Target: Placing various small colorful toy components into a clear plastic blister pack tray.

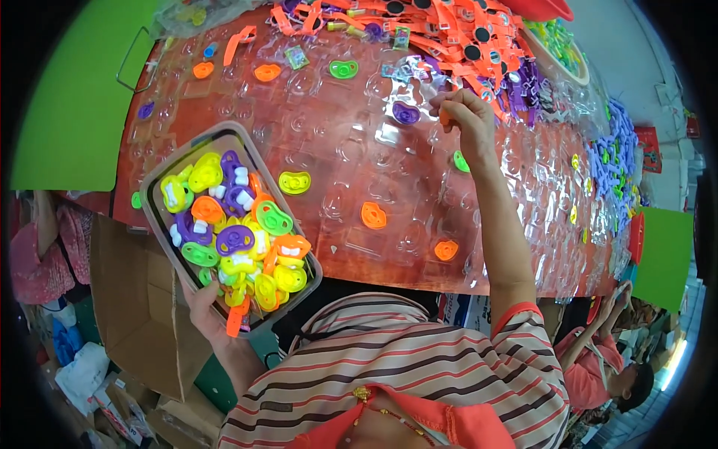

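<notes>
My left hand grips the lower left edge of a clear plastic tub, its thumb over the rim. The tub is heaped with toy pacifiers in purple, yellow, green and orange, some with white parts. My right hand is stretched out over the far part of the table, its fingers closed on a small orange toy pacifier, mostly hidden by them. Just left of that hand lies a purple pacifier. More single ones, such as an orange pacifier and a yellow pacifier, sit in clear blister sheets.
The sheets cover a red table. Toy watches with orange straps are piled at the far side, purple straps beside them. Lilac and green pieces are heaped at right. A cardboard box stands below left; another person sits right.
</notes>
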Available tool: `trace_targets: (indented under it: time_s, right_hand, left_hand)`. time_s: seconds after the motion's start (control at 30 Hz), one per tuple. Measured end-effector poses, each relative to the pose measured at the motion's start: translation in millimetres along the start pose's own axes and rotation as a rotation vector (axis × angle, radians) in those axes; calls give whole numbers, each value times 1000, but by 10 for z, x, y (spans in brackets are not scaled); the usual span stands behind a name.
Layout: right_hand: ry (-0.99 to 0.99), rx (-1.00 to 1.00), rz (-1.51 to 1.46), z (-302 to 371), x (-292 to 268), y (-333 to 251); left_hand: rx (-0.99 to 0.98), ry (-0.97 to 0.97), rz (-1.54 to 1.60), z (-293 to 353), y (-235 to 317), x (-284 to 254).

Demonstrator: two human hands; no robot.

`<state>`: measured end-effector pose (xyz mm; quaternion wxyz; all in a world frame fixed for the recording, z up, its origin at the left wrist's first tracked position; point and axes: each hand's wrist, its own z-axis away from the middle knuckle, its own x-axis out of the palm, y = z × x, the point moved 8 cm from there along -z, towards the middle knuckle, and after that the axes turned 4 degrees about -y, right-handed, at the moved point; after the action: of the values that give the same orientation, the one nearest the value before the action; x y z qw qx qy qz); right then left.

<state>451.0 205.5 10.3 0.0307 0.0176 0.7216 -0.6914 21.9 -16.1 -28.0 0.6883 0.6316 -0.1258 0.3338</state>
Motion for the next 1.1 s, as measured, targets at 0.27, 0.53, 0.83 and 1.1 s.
trace_targets:
  time_s: [0.27,0.53,0.83,1.1]
  right_hand:
    - [-196,344,-85,401,552,273]
    - [-266,318,-370,645,843,264]
    - [-314,343,-223,1140,457,378]
    - [-177,447,-60,1961,243,525]
  left_hand:
    - [8,7,60,60,-11,-3]
    - [0,-37,41,179,31,-111]
    - [13,214,67,188,-167,-729]
    - [48,216,102,242,-85,-792]
